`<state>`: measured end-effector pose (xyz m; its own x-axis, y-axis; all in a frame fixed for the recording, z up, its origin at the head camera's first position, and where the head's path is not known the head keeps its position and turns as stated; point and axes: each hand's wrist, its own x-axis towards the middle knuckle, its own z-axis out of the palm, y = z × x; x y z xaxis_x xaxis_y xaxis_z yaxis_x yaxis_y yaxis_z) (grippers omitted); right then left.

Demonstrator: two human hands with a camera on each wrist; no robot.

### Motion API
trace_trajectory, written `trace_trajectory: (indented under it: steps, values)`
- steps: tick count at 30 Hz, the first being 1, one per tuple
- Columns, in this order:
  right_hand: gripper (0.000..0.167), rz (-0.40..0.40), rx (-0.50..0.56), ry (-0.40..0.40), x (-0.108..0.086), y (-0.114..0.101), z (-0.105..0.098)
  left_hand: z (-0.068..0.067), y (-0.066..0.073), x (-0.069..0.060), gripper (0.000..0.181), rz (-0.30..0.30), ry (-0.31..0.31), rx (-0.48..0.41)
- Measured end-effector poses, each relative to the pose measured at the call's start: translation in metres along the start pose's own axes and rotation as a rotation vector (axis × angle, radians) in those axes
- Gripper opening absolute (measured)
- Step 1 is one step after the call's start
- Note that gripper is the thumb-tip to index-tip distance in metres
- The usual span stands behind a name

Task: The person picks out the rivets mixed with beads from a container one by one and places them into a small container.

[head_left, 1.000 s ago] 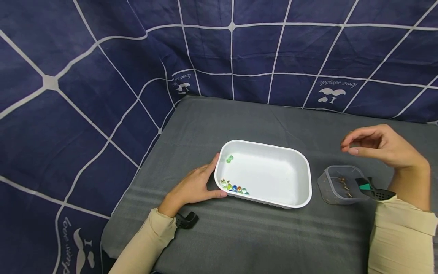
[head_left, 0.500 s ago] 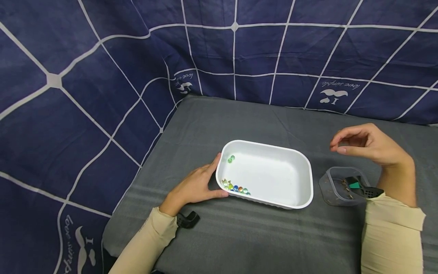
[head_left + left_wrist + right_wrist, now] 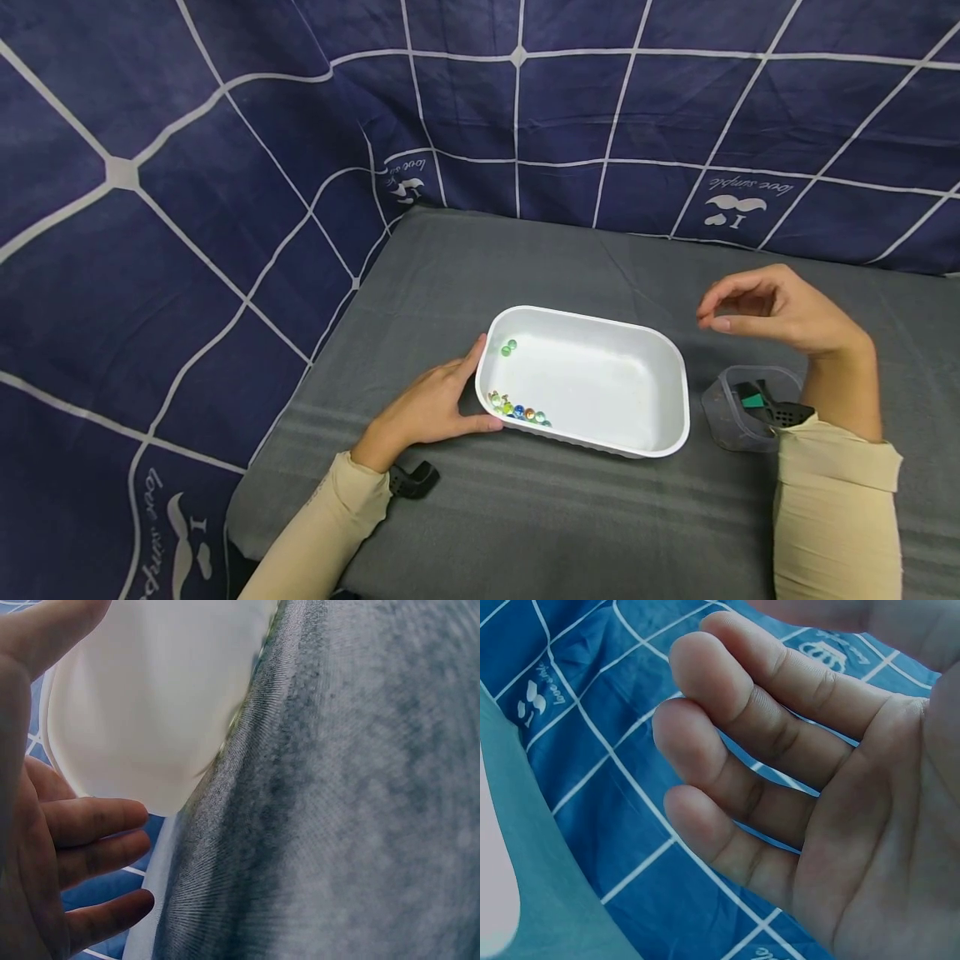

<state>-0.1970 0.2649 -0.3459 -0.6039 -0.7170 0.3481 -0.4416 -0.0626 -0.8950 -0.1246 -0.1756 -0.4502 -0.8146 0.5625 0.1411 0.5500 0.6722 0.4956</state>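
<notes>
A white plastic tray (image 3: 592,375) sits on the grey cloth. Coloured glass marbles (image 3: 520,412) and some tiny gold-coloured pieces lie in its near left corner, with two green marbles (image 3: 506,351) farther back along the left wall. My left hand (image 3: 427,406) is spread at the tray's left end, thumb and index finger touching it. In the left wrist view the other fingers (image 3: 97,820) extend nearly straight. To the right of the tray, my right hand (image 3: 783,308) hovers with loosely bent fingers; its palm (image 3: 862,847) shows nothing held.
A clear plastic container (image 3: 723,417) stands right of the tray, partly hidden by the right wrist and its black strap. Grey cloth (image 3: 525,517) covers the surface. A dark blue curtain with white lines (image 3: 555,108) hangs behind and at the left.
My right hand has moved left toward the tray, its wrist now covering more of the clear container and hiding the small gold-coloured pieces inside. The left hand keeps its place on the tray.
</notes>
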Motion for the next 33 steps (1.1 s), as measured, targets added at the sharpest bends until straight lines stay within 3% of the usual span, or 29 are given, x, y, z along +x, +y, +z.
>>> trace_trajectory:
  steps: [11,18,33]
  values:
    - [0.032,0.055,-0.058,-0.033,0.018,-0.005,0.008,-0.002,0.002,0.0,0.117,-0.015,-0.003,0.005]
    - [0.03,0.028,-0.032,-0.065,0.03,-0.003,0.013,-0.001,0.002,0.0,0.117,-0.016,-0.008,0.008]
    - [0.024,0.055,-0.052,-0.085,0.055,-0.002,0.027,-0.001,0.001,0.0,0.117,-0.006,-0.001,0.004]
